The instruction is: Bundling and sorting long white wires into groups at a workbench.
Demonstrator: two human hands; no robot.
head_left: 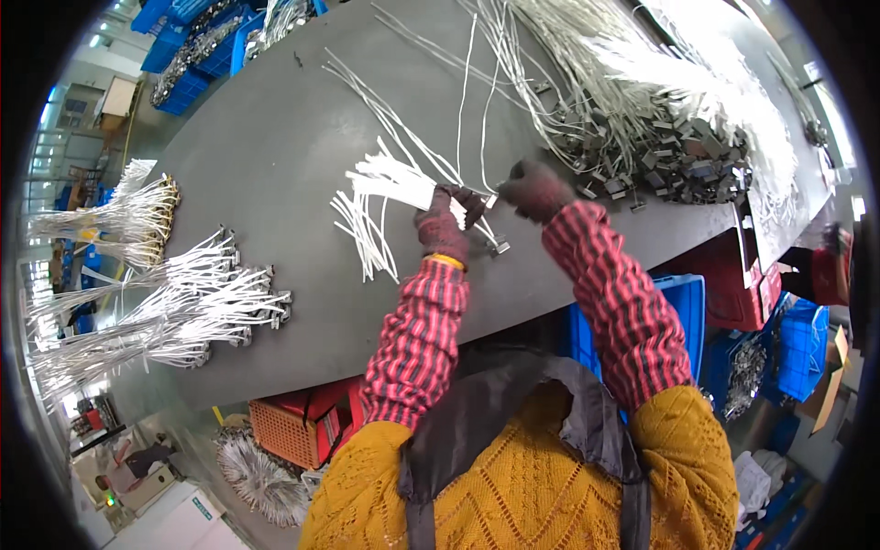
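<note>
Two gloved hands near the centre of the frame, over a dark grey table (275, 119). Left hand (446, 220): fingers curled closed around a bunch of white wires (394, 181), loose ends fanned toward the left of the frame. One metal clip (500, 246) just beyond that hand, to its lower right. Right hand (534, 191): near the left but apart from it, blurred, fingers bent; cannot tell how far closed, or whether gripping anything. Above both, several long loose wires (380, 105) stretched toward the top of the frame. Upper right: large heap of white wires (587, 55), with dark metal clips (678, 156) massed at its lower end. Left side: sorted bundles (188, 316) of white wires, clip ends mostly toward the right. Lower right, below the table edge: blue crate (683, 307). Lower left: orange basket (284, 431). Upper left: blue bins (188, 87), filled. Red checked sleeves (417, 321) on both forearms.
</note>
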